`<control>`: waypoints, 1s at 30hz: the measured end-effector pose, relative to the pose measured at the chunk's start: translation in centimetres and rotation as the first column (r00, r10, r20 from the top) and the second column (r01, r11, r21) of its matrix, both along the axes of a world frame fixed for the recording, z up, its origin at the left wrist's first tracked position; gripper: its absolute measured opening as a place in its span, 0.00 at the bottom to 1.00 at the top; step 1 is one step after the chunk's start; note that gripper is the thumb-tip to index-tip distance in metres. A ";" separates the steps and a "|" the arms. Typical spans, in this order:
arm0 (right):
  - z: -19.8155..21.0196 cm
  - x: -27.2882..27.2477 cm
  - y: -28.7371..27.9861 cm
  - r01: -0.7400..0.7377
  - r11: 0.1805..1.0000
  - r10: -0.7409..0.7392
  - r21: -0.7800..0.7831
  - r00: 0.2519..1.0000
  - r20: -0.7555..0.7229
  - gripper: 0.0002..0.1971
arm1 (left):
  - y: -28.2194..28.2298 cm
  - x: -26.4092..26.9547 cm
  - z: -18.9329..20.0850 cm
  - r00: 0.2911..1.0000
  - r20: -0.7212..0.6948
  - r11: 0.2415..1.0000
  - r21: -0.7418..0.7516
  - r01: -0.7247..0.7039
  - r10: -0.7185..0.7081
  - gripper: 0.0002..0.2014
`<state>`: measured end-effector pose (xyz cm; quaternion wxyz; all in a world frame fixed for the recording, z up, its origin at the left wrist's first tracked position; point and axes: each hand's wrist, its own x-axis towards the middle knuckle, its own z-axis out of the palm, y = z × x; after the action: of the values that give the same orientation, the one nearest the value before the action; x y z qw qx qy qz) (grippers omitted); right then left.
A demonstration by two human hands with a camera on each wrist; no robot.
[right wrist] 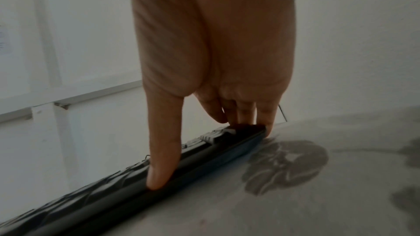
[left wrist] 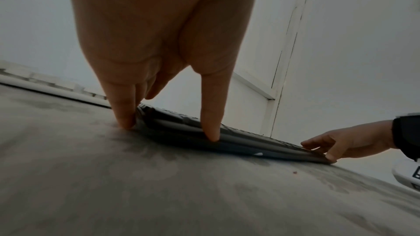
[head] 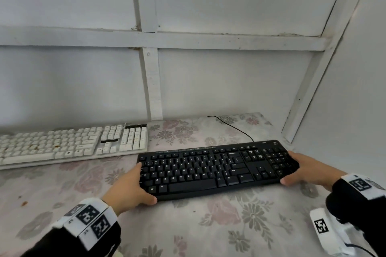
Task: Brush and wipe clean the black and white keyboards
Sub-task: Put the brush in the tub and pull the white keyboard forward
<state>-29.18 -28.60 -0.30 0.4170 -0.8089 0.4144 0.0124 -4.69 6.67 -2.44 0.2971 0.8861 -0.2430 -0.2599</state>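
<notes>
The black keyboard [head: 217, 170] is held at both ends on a table [head: 208, 227] covered in a floral cloth, slightly skewed so that its right end lies farther away. Its left end is gripped by the left hand [head: 133, 189]: the thumb is laid along the near edge and the fingers [left wrist: 124, 107] are brought down at the far left corner, their tips meeting the cloth beside the casing. The right end is gripped by the right hand [head: 307, 170] in the same way — thumb on the near edge, fingers [right wrist: 265, 116] curled over the far right corner, as seen from the right wrist. Whether the keyboard is lifted clear of the cloth cannot be told. A black cable [head: 231, 126] is run from its far edge toward the wall. The white keyboard [head: 71, 144] is lain at the far left, close to the wall, just apart from the black one; brownish stains are seen on several of its keys. Marker bands [head: 89, 221] are worn on both wrists over black sleeves
</notes>
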 end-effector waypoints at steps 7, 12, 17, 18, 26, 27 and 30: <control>-0.2 1.2 -3.6 -0.018 1.000 0.019 -0.009 0.999 0.027 0.35 | -3.6 0.0 1.0 0.999 0.051 1.000 -0.029 -0.003 0.005 0.41; 0.0 3.6 -5.5 -0.069 0.996 0.070 -0.061 0.997 0.010 0.47 | -5.7 1.1 1.6 0.992 0.123 1.000 0.017 -0.016 0.014 0.38; -0.3 6.1 -7.6 -0.073 0.987 0.065 -0.146 0.996 -0.057 0.44 | -7.5 2.5 1.9 0.987 0.158 0.998 0.050 -0.024 0.016 0.37; -0.4 6.5 -7.8 -0.064 0.984 0.056 -0.163 0.997 -0.056 0.40 | -7.8 2.9 1.9 0.987 0.156 0.998 0.054 -0.031 0.022 0.37; -0.7 8.9 -8.8 -0.052 0.957 0.019 -0.286 0.993 -0.116 0.35 | -9.6 4.4 1.7 0.976 0.201 0.994 0.051 -0.095 0.083 0.33; -0.8 9.1 -9.0 -0.058 0.952 0.020 -0.300 0.992 -0.127 0.34 | -9.7 4.6 1.7 0.976 0.204 0.994 0.058 -0.096 0.083 0.33; -0.8 9.7 -9.1 -0.064 0.942 0.018 -0.329 0.990 -0.139 0.33 | -10.0 5.0 1.5 0.974 0.211 0.992 0.077 -0.096 0.078 0.32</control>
<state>-19.51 -37.68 -1.11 0.2452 -0.8735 0.4206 0.0054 0.35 -3.37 -0.90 0.2425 0.9302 -0.2221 -0.1629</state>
